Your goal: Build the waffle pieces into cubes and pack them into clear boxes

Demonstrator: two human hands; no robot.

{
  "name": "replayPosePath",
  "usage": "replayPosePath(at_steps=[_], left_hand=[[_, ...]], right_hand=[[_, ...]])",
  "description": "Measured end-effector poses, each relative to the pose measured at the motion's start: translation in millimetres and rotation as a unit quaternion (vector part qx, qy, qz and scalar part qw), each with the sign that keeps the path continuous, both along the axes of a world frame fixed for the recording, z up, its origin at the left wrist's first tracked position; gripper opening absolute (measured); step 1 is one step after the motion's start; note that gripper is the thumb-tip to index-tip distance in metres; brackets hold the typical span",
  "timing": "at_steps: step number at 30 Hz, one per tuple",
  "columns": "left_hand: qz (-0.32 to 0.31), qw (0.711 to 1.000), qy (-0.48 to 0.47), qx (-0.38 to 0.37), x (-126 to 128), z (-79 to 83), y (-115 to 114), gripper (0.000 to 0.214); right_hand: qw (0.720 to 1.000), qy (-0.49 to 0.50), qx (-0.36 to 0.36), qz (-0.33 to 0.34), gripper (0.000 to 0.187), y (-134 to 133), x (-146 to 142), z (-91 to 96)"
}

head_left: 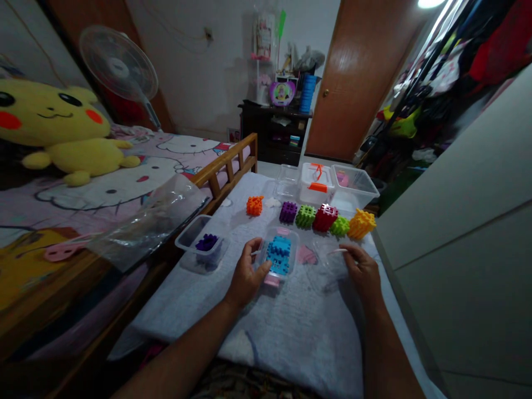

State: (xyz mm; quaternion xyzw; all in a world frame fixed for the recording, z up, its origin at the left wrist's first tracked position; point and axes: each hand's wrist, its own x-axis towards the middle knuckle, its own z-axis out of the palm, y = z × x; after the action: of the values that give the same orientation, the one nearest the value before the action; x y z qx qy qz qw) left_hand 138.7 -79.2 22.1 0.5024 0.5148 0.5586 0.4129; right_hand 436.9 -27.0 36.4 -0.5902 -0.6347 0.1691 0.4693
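Note:
My left hand [246, 275] grips the left side of a small clear container [291, 244] that holds a blue block cube [278, 255]. My right hand [361, 269] holds a clear lid [328, 260] flat on the grey cloth, just right of the container. Beyond them a row of block cubes stands: orange [255, 205], purple [288, 211], green [305, 216], red [325, 217], light green [339, 225] and yellow [361, 223].
A clear tub with purple pieces [205, 244] sits to the left. Clear boxes [353, 188] and a white box with an orange latch [316, 184] stand at the far end. A bed with a yellow plush [62, 127] and a plastic bag [153, 219] lies left; a cabinet wall [465, 233] runs right.

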Motion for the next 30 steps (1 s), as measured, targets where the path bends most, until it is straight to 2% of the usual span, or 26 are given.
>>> replayPosePath(at_steps=[5,11,15,22,27,30], left_hand=[[-0.006,0.998,-0.059,-0.001,2,-0.6,6,0.059],[-0.041,0.991,-0.121,-0.034,4,7.7,14,0.053],[-0.031,0.995,-0.087,-0.029,2,9.1,13,0.049],[0.072,0.997,0.028,0.000,-2,6.8,3,0.052],[0.062,0.995,0.074,0.028,-4,9.0,0,0.041],[0.047,0.996,0.081,0.002,-3,10.7,0,0.037]], right_hand=[[0.994,0.012,0.103,0.048,0.020,-5,-30,5.0],[0.983,-0.014,0.148,0.110,0.021,-6,-59,19.2],[0.974,-0.049,0.161,0.154,0.022,0,-73,31.1],[0.950,-0.102,0.174,0.240,0.022,21,-99,35.9],[0.943,-0.107,0.161,0.271,0.021,29,-104,29.8],[0.945,-0.099,0.139,0.280,0.022,29,-103,27.7]])
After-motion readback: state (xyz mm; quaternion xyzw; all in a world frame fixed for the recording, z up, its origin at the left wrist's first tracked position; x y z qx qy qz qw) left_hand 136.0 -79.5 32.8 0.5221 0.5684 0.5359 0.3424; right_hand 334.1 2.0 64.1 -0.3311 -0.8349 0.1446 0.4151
